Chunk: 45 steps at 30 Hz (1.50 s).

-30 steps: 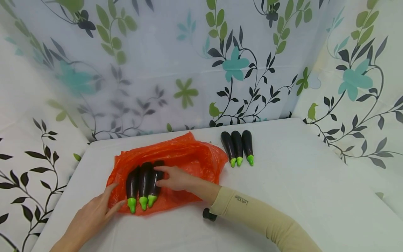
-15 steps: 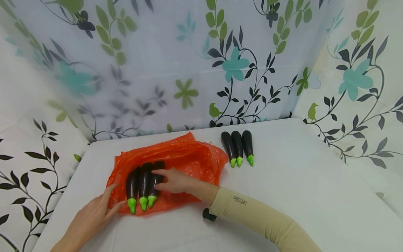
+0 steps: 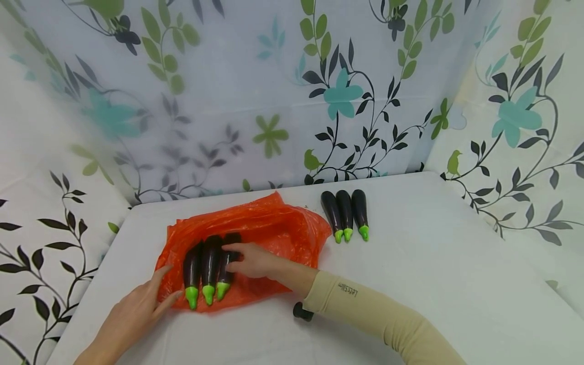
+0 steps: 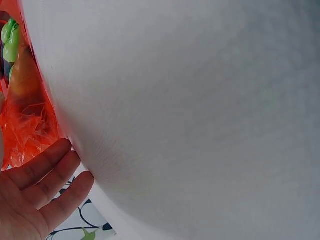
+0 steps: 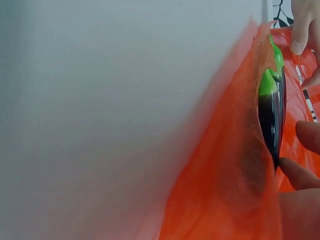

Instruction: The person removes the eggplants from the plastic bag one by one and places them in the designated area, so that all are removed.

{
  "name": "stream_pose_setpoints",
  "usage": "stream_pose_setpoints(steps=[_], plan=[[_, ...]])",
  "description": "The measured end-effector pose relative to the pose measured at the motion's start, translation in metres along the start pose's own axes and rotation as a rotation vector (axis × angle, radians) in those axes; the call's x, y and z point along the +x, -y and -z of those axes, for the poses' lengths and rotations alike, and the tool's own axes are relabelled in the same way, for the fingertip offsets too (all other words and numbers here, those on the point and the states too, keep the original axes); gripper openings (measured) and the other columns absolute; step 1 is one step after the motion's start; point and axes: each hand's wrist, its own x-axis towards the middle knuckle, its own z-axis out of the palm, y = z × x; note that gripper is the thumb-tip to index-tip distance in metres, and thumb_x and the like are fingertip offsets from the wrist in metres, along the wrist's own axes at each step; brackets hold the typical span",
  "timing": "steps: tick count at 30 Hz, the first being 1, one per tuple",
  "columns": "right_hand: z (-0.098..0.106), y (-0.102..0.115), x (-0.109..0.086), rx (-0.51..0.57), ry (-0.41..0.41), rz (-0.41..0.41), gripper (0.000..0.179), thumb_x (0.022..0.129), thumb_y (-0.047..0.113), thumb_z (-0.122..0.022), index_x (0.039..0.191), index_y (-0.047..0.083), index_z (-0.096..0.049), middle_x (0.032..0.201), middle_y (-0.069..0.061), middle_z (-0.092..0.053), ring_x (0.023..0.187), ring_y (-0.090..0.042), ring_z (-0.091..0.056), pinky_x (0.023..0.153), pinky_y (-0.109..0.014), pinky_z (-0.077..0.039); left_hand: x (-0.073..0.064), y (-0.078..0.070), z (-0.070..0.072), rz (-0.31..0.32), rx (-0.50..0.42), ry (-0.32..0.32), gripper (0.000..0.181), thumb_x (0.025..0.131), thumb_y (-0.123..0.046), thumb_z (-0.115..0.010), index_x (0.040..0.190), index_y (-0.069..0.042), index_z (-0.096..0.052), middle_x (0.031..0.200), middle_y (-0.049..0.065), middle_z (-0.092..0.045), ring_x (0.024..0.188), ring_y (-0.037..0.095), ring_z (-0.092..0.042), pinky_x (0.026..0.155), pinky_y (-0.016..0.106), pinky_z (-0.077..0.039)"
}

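An orange-red plastic bag (image 3: 292, 228) lies spread on the white table, its mouth turned toward me. Three dark purple eggplants with bright green stem ends sit side by side in the bag: the left one (image 3: 192, 268), the middle one (image 3: 210, 266) and the right one (image 3: 225, 278). My right hand (image 3: 255, 261) reaches in with index finger and thumb spread, fingertips on the right eggplant. In the right wrist view, a fingertip of that hand (image 5: 300, 176) meets an eggplant's dark end (image 5: 270, 120). My left hand (image 3: 137, 309) rests with extended fingers on the bag's left edge.
Three more eggplants (image 3: 344, 215) lie in a row near the back of the table (image 3: 433, 263), right of the bag. A small black object (image 3: 302, 311) shows beneath the right sleeve (image 3: 365, 309). Leaf-patterned cloth (image 3: 219, 101) hangs behind and at both sides.
My right hand has shifted very slightly left, its fingertips still at the right eggplant. My left hand, the bag and the other eggplants have kept their places.
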Motion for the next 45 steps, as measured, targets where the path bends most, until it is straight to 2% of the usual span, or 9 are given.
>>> stream_pose_setpoints(steps=[7,20,29,37,45], plan=[[0.000,-0.005,-0.001,0.098,-0.036,-0.012,0.049,0.091,0.026,-0.071,0.137,0.032,-0.056,0.124,0.004,-0.057,0.106,-0.013,-0.051,0.085,-0.032,-0.053,0.001,-0.001,0.001,0.018,0.011,0.037,0.086,0.089,-0.064,-0.056,0.142,0.000,-0.033,0.113,0.032,-0.061,0.098,0.047,-0.061,0.076,0.062,-0.052],[0.010,-0.012,-0.016,0.154,-0.089,-0.001,0.046,0.090,0.025,-0.071,0.134,0.033,-0.058,0.124,0.005,-0.058,0.107,-0.015,-0.053,0.085,-0.035,-0.054,0.002,0.000,0.000,0.040,0.016,0.067,0.089,0.088,-0.067,-0.054,0.143,-0.001,-0.031,0.116,0.033,-0.059,0.100,0.048,-0.060,0.078,0.062,-0.052],[0.020,-0.021,-0.029,0.200,-0.084,0.045,0.042,0.090,0.031,-0.072,0.130,0.029,-0.060,0.125,0.002,-0.058,0.112,-0.020,-0.054,0.080,-0.032,-0.056,0.000,0.000,0.000,0.021,0.017,0.030,0.088,0.088,-0.067,-0.054,0.142,-0.001,-0.034,0.113,0.031,-0.061,0.097,0.047,-0.061,0.076,0.062,-0.052],[0.032,-0.028,-0.040,0.230,-0.064,0.110,0.038,0.093,0.027,-0.069,0.130,0.026,-0.059,0.128,0.000,-0.055,0.114,-0.023,-0.053,0.080,-0.031,-0.056,0.003,0.001,0.001,0.052,0.015,0.078,0.089,0.088,-0.067,-0.055,0.143,-0.001,-0.031,0.117,0.033,-0.058,0.101,0.049,-0.059,0.078,0.063,-0.051],[0.047,-0.029,-0.061,0.221,-0.052,0.097,0.037,0.094,0.027,-0.066,0.130,0.034,-0.059,0.133,0.001,-0.053,0.118,-0.023,-0.051,0.082,-0.031,-0.056,0.003,0.001,0.001,0.049,0.016,0.079,0.089,0.088,-0.067,-0.055,0.143,-0.001,-0.032,0.116,0.032,-0.059,0.100,0.048,-0.059,0.078,0.062,-0.052]])
